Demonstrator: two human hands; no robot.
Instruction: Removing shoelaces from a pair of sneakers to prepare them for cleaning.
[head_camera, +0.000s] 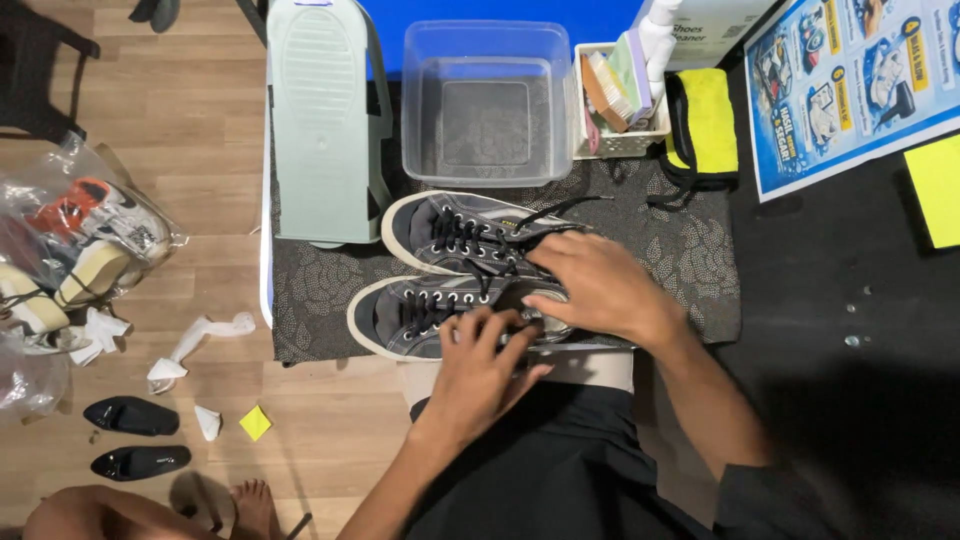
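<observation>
- Grey canvas sneakers with black laces lie side by side on a dark patterned mat (690, 260); the near sneaker (400, 320) has its white toe to the left, and the far sneaker (440, 232) lies just behind it.
- Left hand (483, 365) rests on the laces of the near sneaker, fingers bent and pinching at a lace near the top eyelets.
- Right hand (600, 285) lies over the ankle openings of both sneakers, fingers curled around the near one and holding it steady.
- As I judge it, the step in hand is loosening or pulling out the laces.
- A next move would call for a firm hold on the sneaker while the lace is drawn through each eyelet.
- Behind stand an empty clear plastic tub (487, 100), a pale green shoe stand (322, 120) and a small basket of brushes (615, 100).
</observation>
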